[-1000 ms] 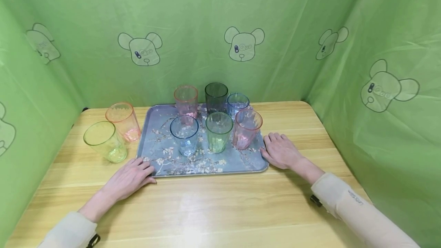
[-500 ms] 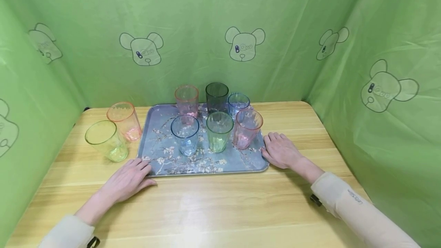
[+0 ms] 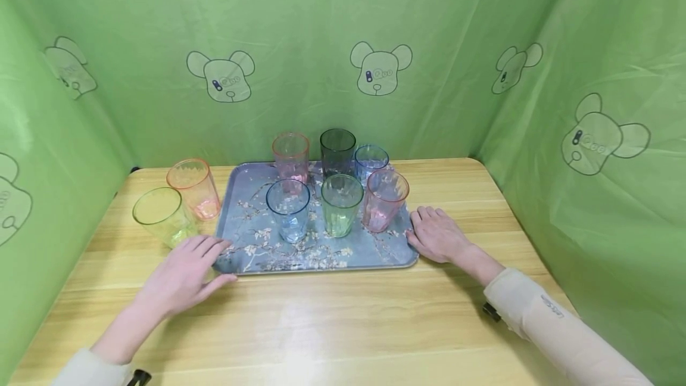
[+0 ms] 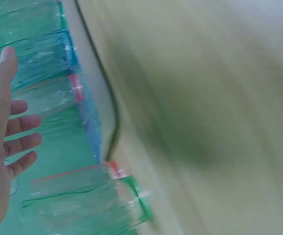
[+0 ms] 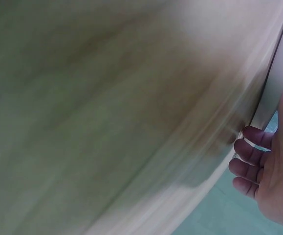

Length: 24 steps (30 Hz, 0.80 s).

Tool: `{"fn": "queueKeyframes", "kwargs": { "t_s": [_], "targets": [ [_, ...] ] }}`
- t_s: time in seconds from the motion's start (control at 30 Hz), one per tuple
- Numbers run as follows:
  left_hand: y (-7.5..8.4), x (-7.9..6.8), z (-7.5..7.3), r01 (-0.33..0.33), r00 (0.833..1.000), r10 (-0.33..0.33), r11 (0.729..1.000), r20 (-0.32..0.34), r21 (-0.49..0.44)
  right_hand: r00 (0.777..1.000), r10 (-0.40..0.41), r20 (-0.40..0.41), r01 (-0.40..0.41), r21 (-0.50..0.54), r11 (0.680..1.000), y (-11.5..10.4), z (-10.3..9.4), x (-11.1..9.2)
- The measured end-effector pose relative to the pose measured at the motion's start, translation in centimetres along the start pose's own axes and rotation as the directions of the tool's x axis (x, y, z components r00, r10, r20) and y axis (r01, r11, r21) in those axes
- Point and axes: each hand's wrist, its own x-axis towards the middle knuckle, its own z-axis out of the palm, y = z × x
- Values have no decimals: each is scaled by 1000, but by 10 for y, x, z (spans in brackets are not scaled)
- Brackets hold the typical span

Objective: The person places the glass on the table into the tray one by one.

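A blue tray point(image 3: 375, 258) with a blossom pattern lies flat on the wooden table. My left hand point(image 3: 179, 276) hovers at its near left corner with relaxed fingers, holding nothing; the left wrist view shows those fingers apart from the tray. My right hand point(image 3: 439, 237) rests against the right edge, fingers loosely bent and the thumb side touching the rim. On the tray's front part stand a blue tumbler point(image 3: 287, 213), a green tumbler point(image 3: 341, 213) and a pink tumbler point(image 3: 383, 204). Left of it stand a yellow-green tumbler point(image 3: 161, 219), partly hidden by my left hand, and an orange-red tumbler point(image 3: 197, 192).
At the tray's back stand another pink tumbler point(image 3: 290, 156), a black tumbler point(image 3: 336, 151) and a shorter blue tumbler point(image 3: 371, 159). Green curtains point(image 3: 300, 28) with bear-head prints enclose the table point(image 3: 343, 326) at the back and both sides.
My left hand has let go of the tray's near left corner, lifting and shifting slightly left toward the yellow-green tumbler. My right hand, the tray and the tumblers have stayed in place.
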Motion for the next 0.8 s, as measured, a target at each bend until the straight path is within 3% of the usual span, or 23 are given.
{"fn": "queueKeyframes", "kwargs": {
  "t_s": [0.2,0.33,0.53,0.8],
  "targets": [
    [5,1,-19,11,998,-11,1000,-60,-17,1000,-2,-2,2,4,1000,-1,-1,0],
    [5,4,-29,-7,987,1,999,-162,-37,1000,-4,-2,4,4,1000,-1,-1,-1],
    [-5,5,-41,2,948,-10,1000,-318,-26,1000,-5,-3,5,3,1000,0,1,0],
    [-30,-3,-56,146,891,-127,989,-435,12,1000,-7,-4,7,0,1000,2,2,1]
  ]
}}
